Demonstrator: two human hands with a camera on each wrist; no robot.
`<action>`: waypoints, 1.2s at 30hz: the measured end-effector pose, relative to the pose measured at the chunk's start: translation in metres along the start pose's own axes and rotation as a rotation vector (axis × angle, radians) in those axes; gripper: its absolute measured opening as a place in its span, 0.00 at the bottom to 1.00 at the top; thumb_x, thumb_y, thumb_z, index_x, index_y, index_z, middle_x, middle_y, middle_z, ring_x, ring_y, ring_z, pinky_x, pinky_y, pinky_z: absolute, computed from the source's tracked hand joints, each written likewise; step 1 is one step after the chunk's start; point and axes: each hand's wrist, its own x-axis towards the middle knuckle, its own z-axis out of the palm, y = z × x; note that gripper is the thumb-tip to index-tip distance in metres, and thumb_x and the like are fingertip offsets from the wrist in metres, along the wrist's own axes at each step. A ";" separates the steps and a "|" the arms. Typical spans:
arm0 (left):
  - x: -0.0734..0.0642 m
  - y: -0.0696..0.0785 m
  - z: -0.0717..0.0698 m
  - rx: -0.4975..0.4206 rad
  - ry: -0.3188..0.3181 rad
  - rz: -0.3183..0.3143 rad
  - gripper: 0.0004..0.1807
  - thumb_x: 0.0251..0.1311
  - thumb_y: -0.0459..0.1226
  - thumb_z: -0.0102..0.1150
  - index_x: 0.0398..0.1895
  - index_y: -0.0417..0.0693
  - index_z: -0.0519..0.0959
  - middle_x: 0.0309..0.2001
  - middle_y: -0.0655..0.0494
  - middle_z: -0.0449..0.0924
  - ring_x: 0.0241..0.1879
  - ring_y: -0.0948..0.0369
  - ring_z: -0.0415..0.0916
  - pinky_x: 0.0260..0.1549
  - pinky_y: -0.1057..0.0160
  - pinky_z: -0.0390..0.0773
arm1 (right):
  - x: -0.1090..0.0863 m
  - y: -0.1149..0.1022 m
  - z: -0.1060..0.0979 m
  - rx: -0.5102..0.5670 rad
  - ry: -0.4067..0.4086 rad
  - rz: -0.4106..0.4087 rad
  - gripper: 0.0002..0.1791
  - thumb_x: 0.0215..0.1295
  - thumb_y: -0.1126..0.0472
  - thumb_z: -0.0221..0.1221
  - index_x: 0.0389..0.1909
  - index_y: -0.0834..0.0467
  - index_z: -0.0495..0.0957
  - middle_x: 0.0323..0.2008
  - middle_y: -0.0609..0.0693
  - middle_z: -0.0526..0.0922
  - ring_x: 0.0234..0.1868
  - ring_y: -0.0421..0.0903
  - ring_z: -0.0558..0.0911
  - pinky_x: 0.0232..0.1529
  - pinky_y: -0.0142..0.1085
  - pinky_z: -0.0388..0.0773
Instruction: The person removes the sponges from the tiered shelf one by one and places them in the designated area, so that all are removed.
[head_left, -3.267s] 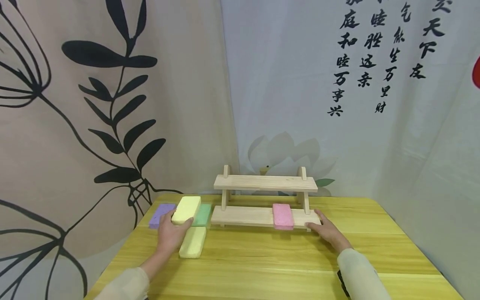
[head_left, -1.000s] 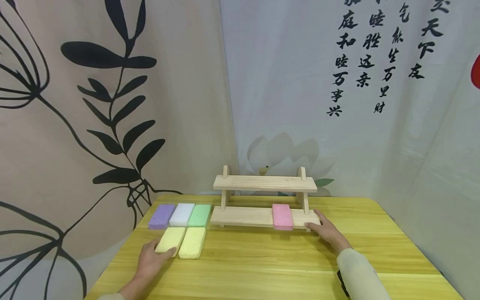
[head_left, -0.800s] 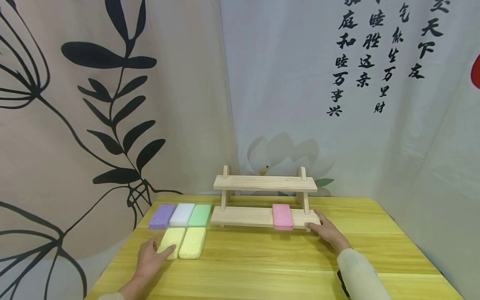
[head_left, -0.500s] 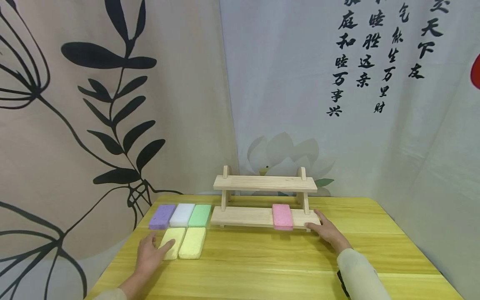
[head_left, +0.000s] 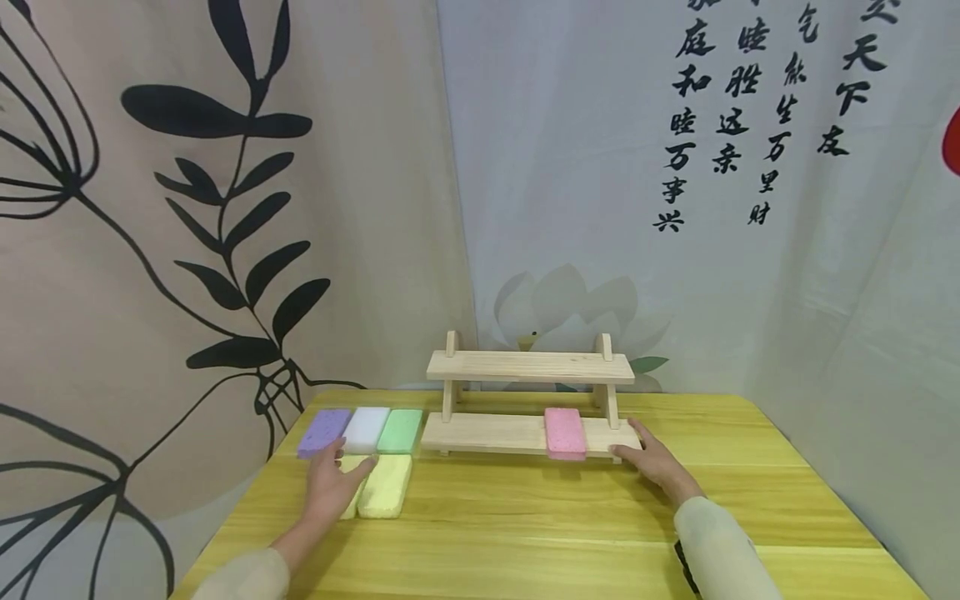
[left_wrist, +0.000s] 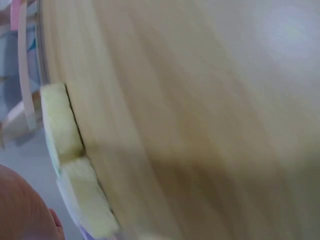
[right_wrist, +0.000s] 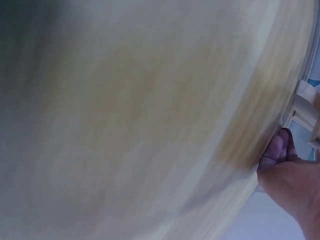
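Note:
Above the left yellow sponge [head_left: 348, 507] hovers my left hand [head_left: 330, 485], thumb and fingers spread, holding nothing. Its fingertips reach the near edge of the white sponge [head_left: 366, 429]; whether they touch it I cannot tell. A second yellow sponge [head_left: 386, 486] lies just right of that hand. My right hand [head_left: 658, 463] grips the right end of the lower board of a two-tier wooden rack [head_left: 480, 432], thumb in front. On that board lies a pink sponge [head_left: 565, 433]. The left wrist view shows both yellow sponges edge-on and part of the hand [left_wrist: 25, 212].
A purple sponge [head_left: 324, 433] and a green sponge [head_left: 401, 431] flank the white one in the back row, left of the rack. The wooden table [head_left: 525, 533] ends near a printed cloth backdrop [head_left: 375, 208].
The left hand carried a yellow sponge from over the white one, set it left of the other yellow sponge, let go, and has moved back up and right. The right hand stays put.

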 end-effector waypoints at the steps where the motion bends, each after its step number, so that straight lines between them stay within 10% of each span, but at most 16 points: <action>1: 0.000 0.004 0.004 -0.009 0.002 0.001 0.44 0.61 0.45 0.67 0.70 0.27 0.57 0.60 0.28 0.62 0.60 0.38 0.61 0.56 0.40 0.68 | -0.001 0.000 0.000 -0.001 -0.001 -0.002 0.53 0.67 0.42 0.60 0.79 0.58 0.38 0.75 0.72 0.41 0.73 0.70 0.47 0.69 0.64 0.46; 36: -0.012 0.113 0.163 -0.221 -0.070 0.072 0.44 0.56 0.49 0.71 0.69 0.34 0.63 0.58 0.36 0.65 0.56 0.43 0.65 0.50 0.47 0.72 | 0.003 0.006 -0.001 0.028 0.002 -0.031 0.57 0.63 0.38 0.62 0.79 0.57 0.39 0.75 0.72 0.40 0.73 0.71 0.45 0.69 0.67 0.42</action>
